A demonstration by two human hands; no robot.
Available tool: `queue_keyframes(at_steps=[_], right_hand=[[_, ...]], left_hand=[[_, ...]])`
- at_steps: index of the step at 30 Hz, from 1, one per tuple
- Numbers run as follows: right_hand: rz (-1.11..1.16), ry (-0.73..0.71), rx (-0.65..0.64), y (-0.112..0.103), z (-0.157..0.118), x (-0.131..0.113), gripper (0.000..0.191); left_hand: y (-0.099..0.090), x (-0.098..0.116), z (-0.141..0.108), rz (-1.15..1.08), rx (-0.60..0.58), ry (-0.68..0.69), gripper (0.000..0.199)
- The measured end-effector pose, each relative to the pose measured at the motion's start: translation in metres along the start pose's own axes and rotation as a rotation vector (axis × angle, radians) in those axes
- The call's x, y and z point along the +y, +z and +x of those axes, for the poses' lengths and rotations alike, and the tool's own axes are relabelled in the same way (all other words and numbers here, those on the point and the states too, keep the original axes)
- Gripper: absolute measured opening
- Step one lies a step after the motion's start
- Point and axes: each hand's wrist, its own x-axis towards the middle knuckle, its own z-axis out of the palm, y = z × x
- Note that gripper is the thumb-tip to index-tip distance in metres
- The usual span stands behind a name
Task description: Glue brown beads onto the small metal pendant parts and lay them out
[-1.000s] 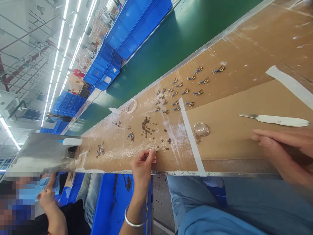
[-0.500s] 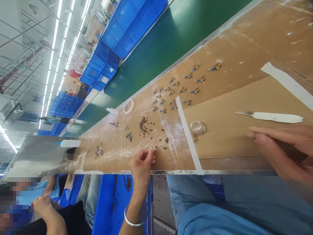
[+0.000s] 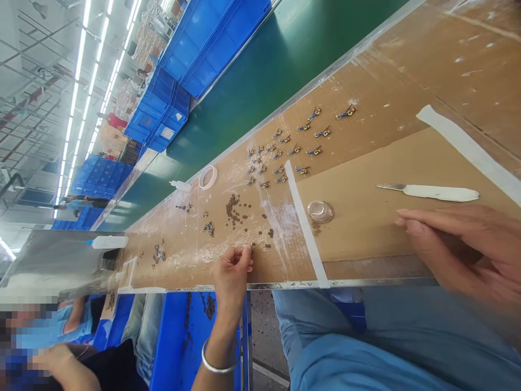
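Small dark-brown round pieces (image 3: pixel 232 209) were sitting in a loose heap around the middle of the brown cardboard-covered table (image 3: pixel 366 217) in the head view, with strays scattered toward the near edge. My bare left hand (image 3: pixel 231 269), with a silver bangle (image 3: pixel 220 371) on its wrist, was at that edge, thumb and forefinger pinched together right by a couple of those strays. Honestly can't tell if there was a piece between the tips. The bare right hand (image 3: pixel 451 239) was over at the right, fingers half curled and the thumb tip close to the forefinger; can't tell if that one held anything either. Just beyond it lay a white-handled knife with a thin metal blade (image 3: pixel 442 193), pointing left.

Between the hands there was a shallow clear round dish (image 3: pixel 321 212), just right of a long white tape strip (image 3: pixel 307 225). Farther back lay a bunch of tiny blue-and-tan figures (image 3: pixel 323 132), spaced apart, and a white tape roll (image 3: pixel 214 178) sat by a small white squeeze bottle (image 3: pixel 181 185) near the far edge. Past that ran a green belt surface (image 3: pixel 244 103), with stacked blue plastic crates (image 3: pixel 163 103) at the far left. Somebody else's bare arm (image 3: pixel 75 372) showed at the near left.
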Motion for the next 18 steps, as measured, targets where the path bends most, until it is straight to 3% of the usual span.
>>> queue_keyframes(at_steps=[6, 10, 14, 16, 18], right_hand=[[0.046, -0.144, 0.107, 0.000, -0.001, 0.006, 0.019], [0.041, -0.267, 0.151, -0.008, -0.002, -0.001, 0.020], [0.135, -0.409, 0.029, -0.007, -0.009, -0.038, 0.019], [0.349, -0.380, -0.117, 0.001, -0.016, -0.062, 0.018], [0.480, -0.337, -0.176, 0.011, -0.022, -0.079, 0.015]], left_hand=[[-0.009, 0.006, -0.011, -0.287, -0.004, -0.057, 0.030], [-0.013, 0.017, -0.037, -0.592, -0.135, -0.150, 0.032], [-0.006, 0.030, -0.068, -0.740, -0.265, -0.233, 0.036], [-0.003, 0.035, -0.080, -0.737, -0.327, -0.231, 0.036], [-0.001, 0.039, -0.087, -0.714, -0.356, -0.194, 0.034]])
